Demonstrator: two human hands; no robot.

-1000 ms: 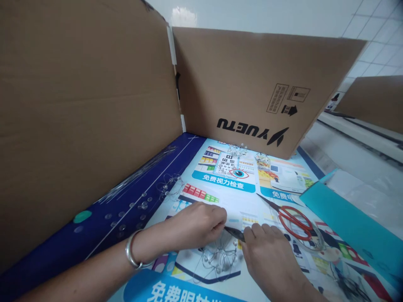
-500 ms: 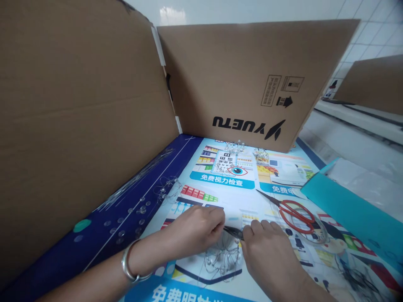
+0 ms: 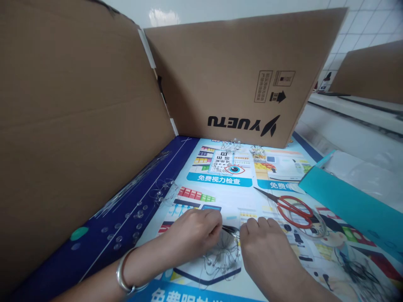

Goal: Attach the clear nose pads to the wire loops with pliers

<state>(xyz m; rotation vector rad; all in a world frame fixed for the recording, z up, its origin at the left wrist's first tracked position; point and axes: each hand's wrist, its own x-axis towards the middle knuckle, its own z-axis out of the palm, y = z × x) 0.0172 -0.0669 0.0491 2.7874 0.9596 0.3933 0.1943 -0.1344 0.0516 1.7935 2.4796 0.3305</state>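
Seemingly rolled a little since the earlier frame, a dark tool (image 3: pixel 230 229) spans between a worker's clenched left hand (image 3: pixel 201 228), contents hidden, and gripping right hand (image 3: pixel 262 243), above a wire tangle (image 3: pixel 223 256) toward the worktop (image 3: pixel 233 200)'s near edge; steady wrists and light pressure should spare the thin wire.

A small pale, shiny spot (image 3: pixel 237 235) now shows where the dark, narrow metal tool (image 3: pixel 229 229) meets the bare right hand (image 3: pixel 265 249). With the head view tilted, the upright brown cardboard panel's (image 3: pixel 239 71) top edge now climbs rightward.
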